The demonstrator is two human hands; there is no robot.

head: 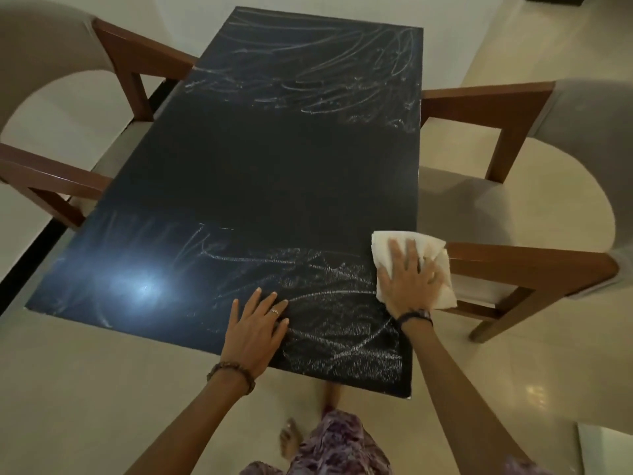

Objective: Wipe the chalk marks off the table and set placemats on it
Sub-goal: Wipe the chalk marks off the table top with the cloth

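Wiping looks barely under way: the right hand (409,277) presses flat, fingers spread, on a folded white paper cloth (416,265) at the right edge of the dark rectangular table (274,166). The left hand (255,329) rests open, holding nothing, at lower centre. White chalk scribbles (329,323) cover the lower right and top of frame, the middle band looks clean, and no placemats are in view.

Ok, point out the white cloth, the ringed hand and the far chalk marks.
white cloth (382,240): head view, upper left corner.
left hand (255,329): head view, back of hand.
far chalk marks (308,63): head view, middle of scribbles.

Cream tiled floor (513,365); wooden armchairs (520,186) either side.
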